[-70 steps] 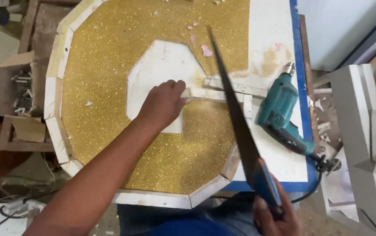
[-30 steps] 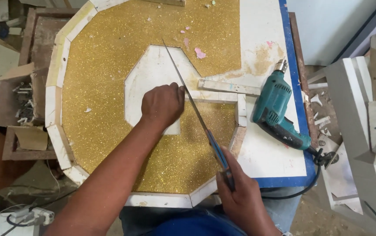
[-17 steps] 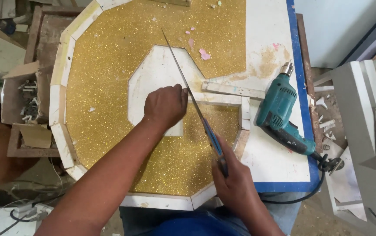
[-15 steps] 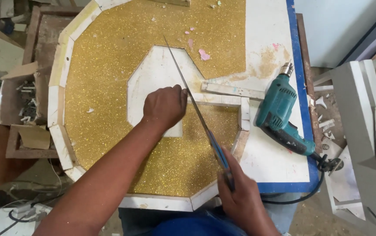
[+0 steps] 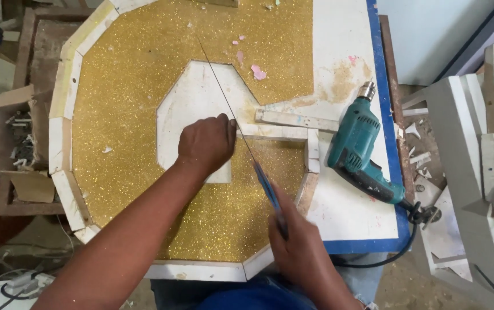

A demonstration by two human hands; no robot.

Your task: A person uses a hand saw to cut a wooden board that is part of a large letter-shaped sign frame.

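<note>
Flanking saw [image 5: 232, 117] (drill [image 5: 359, 152] rightward).

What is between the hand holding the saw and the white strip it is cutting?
Nothing visible. The right hand grips the blue handle of the saw, whose blade runs straight to the white strip. The left hand presses down just beside the blade, not across it.
</note>
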